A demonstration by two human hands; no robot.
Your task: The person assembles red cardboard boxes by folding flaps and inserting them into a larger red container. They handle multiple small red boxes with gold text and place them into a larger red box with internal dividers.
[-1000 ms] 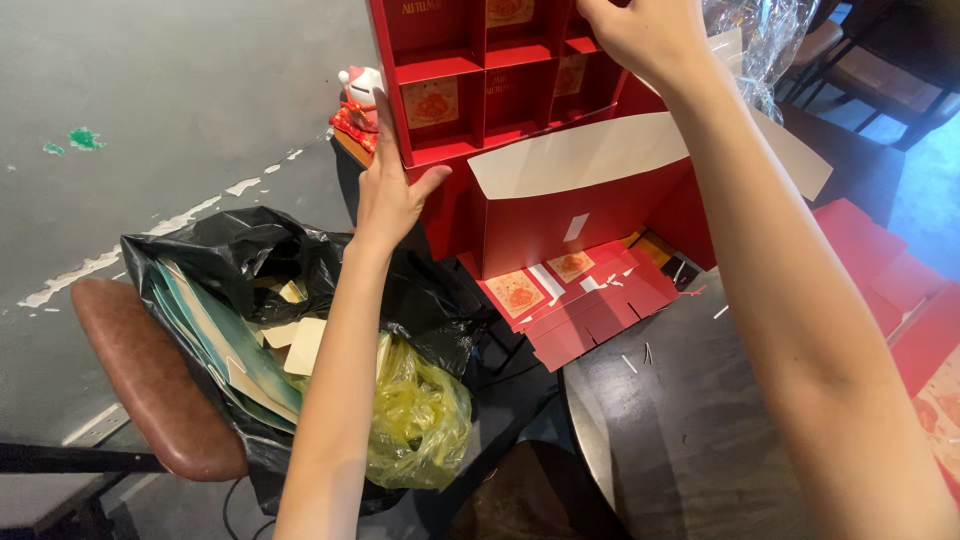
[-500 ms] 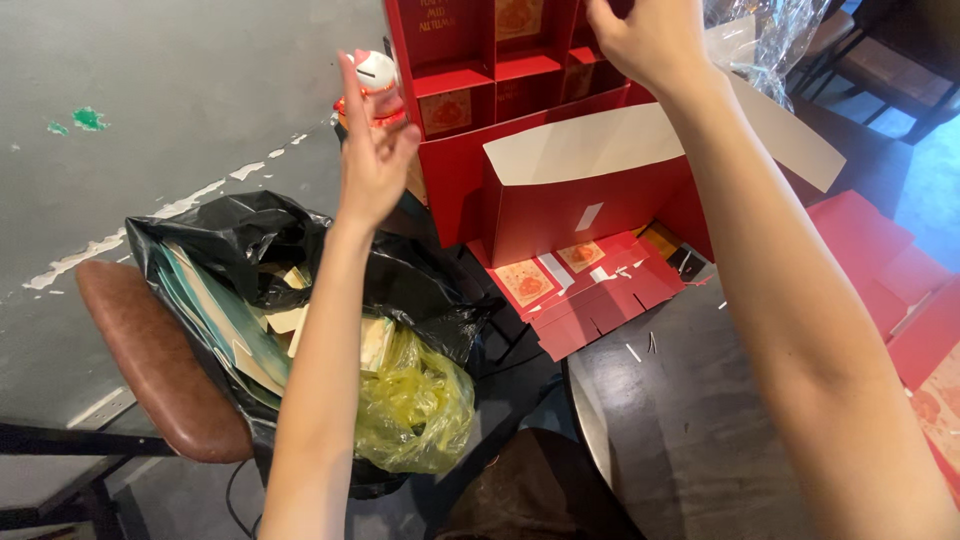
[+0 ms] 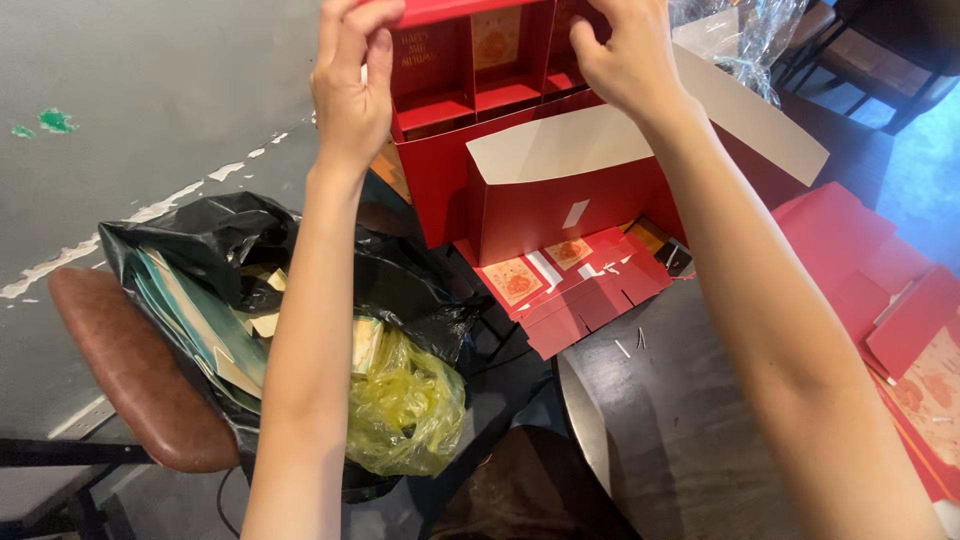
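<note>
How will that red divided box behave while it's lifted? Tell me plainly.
The red box is probably light: the left hand and right hand hold it up by fingertips alone. Thin card walls and open compartments suggest it may flex or twist. Its glossy faces could slip in a loose grip.

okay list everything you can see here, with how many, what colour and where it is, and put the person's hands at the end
Red cardboard gift box with compartments: one, red, top centre, held up.
Flattened red cardboard pieces: several, red, below the box on the table edge.
Folded red card sheets: a few, red, right.
Dark round table: one, dark brown, lower centre.
Black plastic bag of paper scraps: one, black, left.
Yellow plastic bag: one, yellow, lower centre-left.
Brown padded stool: one, brown, lower left.
Clear cellophane wrap: one, clear, top right.
Left hand: gripping the box's top left edge.
Right hand: gripping the box's top right.
</note>
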